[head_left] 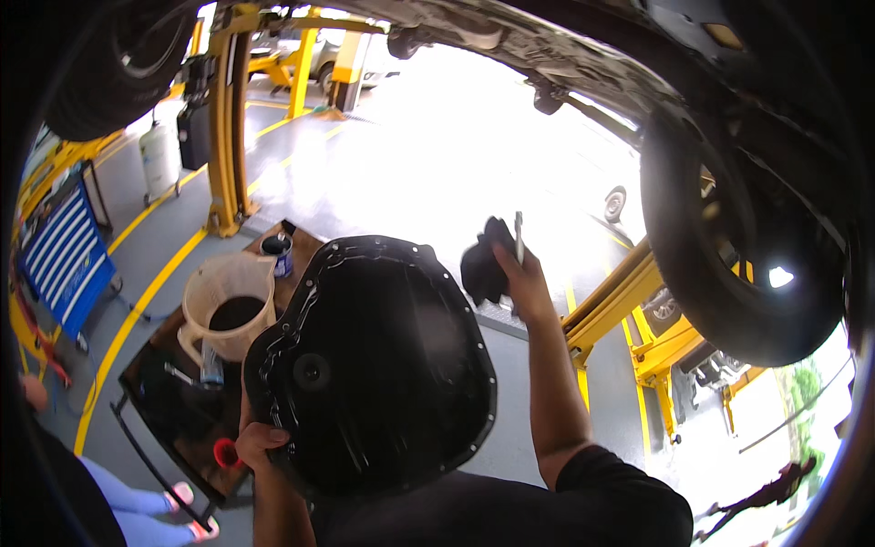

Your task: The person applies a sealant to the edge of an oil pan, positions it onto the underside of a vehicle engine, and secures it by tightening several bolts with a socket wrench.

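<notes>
A large black oil pan [392, 374], with a rim of bolt holes and a round recess in its face, is held up in front of my chest. My left hand [262, 447] grips its lower left edge, the thumb over the rim and the other fingers mostly hidden. Raised to the right of the pan and apart from it, my right hand [519, 273] is closed on a crumpled black cloth [485, 263]. A thin silver piece [519, 235] sticks up from the same hand; its kind cannot be made out.
A dark, stained work cart [169, 419] at left carries a translucent measuring jug [202, 305] with dark liquid, a can [281, 260] and a red ring-shaped item [226, 452]. A raised vehicle's tire [674, 237] hangs at right. Beyond are yellow lift posts [230, 118], a blue tool cabinet [68, 260] and people.
</notes>
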Action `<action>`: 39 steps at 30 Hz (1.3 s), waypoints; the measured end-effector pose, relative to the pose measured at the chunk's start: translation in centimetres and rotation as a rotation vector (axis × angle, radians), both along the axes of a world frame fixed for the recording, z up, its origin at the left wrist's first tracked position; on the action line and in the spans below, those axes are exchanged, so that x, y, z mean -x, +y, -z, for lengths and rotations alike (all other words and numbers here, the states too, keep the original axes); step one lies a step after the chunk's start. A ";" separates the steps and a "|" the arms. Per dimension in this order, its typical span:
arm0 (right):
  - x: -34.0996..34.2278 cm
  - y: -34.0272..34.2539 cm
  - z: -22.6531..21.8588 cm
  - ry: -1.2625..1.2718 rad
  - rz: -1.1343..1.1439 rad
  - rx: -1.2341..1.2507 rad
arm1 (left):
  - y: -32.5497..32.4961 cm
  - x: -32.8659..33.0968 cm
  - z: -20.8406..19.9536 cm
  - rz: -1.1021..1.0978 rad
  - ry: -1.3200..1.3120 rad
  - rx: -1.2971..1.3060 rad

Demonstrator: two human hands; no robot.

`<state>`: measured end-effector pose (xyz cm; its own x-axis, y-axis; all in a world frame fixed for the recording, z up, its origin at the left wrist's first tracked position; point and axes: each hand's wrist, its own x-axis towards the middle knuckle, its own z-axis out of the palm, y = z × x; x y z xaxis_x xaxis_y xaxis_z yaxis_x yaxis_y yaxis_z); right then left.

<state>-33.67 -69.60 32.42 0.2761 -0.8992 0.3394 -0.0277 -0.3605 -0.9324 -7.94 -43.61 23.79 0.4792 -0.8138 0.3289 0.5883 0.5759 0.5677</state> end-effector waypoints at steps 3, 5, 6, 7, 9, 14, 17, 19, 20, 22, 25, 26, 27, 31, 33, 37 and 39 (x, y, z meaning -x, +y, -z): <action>5.0 4.3 2.2 -0.360 0.007 -0.146 | -2.6 -3.0 1.5 0.144 0.185 0.042; 8.0 7.2 2.9 -0.432 0.071 -0.138 | -6.0 -4.4 1.3 -0.051 -0.125 -0.138; 11.0 6.7 4.9 -0.554 -0.042 -0.004 | -7.9 -4.4 0.1 -0.020 -0.146 -0.112; 13.7 5.9 7.0 -0.673 -0.185 0.114 | -9.9 -3.2 -2.4 -0.089 -0.196 0.106; 12.7 7.7 5.0 -0.769 -0.104 0.154 | -12.5 -1.4 -7.3 -0.359 -0.431 0.435; 12.1 9.9 -4.1 -1.057 -0.038 0.312 | -16.5 3.8 -20.3 -0.170 -0.572 0.358; 11.6 9.0 -10.3 -1.230 -0.207 0.402 | -19.5 3.8 -25.9 0.916 -0.153 0.839; 11.0 8.3 -13.5 -1.235 -0.209 0.482 | -21.1 4.0 -29.6 1.303 -0.152 1.003; 10.3 7.9 -15.2 -1.190 -0.150 0.564 | -21.5 4.0 -31.9 1.413 -0.260 1.118; 9.3 7.3 -17.8 -0.968 0.240 0.775 | -20.1 4.9 -33.8 1.368 -0.393 1.225; 10.0 7.4 -18.4 -0.868 0.344 0.847 | -17.4 6.0 -33.6 1.135 -0.321 0.977; 10.0 8.0 -18.2 -0.895 0.287 0.786 | -17.3 6.3 -33.5 1.077 -0.279 0.875; 9.6 8.5 -17.7 -0.926 0.219 0.720 | -16.9 6.3 -32.9 0.989 -0.256 0.795; 9.9 8.7 -12.9 -1.104 -0.092 0.453 | -15.5 4.9 -22.7 0.672 0.141 0.258; 12.0 7.6 -8.4 -1.335 -0.435 0.199 | -14.5 4.1 -14.7 0.636 0.155 0.258; 13.3 6.4 -6.1 -1.158 -0.410 0.052 | -9.6 3.3 -7.7 0.787 0.307 0.335; 11.3 3.4 -9.4 -0.878 -0.104 0.288 | -7.1 1.2 -4.3 0.656 0.461 0.000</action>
